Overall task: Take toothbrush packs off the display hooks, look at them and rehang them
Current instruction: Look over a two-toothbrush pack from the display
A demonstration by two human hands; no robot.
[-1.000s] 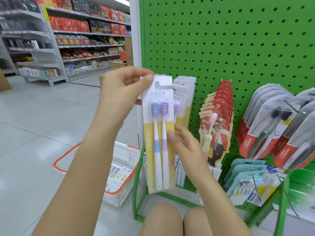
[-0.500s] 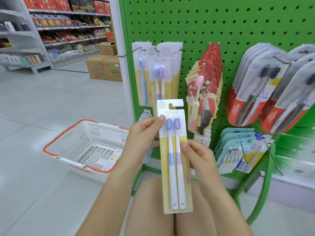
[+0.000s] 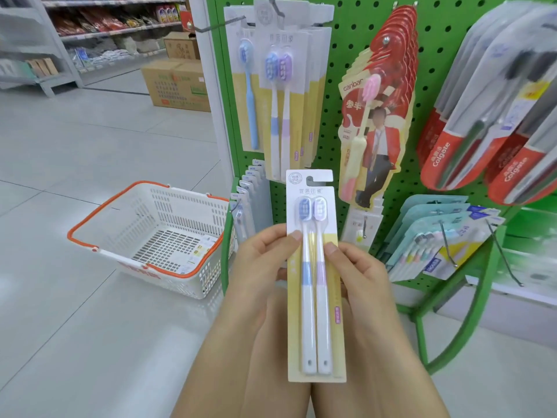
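Note:
A white-and-yellow toothbrush pack [image 3: 315, 300] with a blue and a lilac brush is held upright, front side toward me, off the hooks and below them. My left hand [image 3: 262, 263] grips its left edge, thumb on the front. My right hand [image 3: 355, 273] grips the right edge the same way. Several matching packs [image 3: 286, 86] hang on a display hook [image 3: 278, 10] on the green pegboard [image 3: 331, 131] above.
Red canban packs [image 3: 379, 116], red Colgate packs [image 3: 488, 116] and pale blue multipacks [image 3: 434, 236] hang to the right. A white basket with orange handles [image 3: 156, 236] sits on the floor at left. Cardboard boxes [image 3: 177, 82] and store shelves stand behind.
The pack came off the hook and moved down toward my lap, held in both hands. My left hand shifted from the pack's top to its left edge. The view tilted downward.

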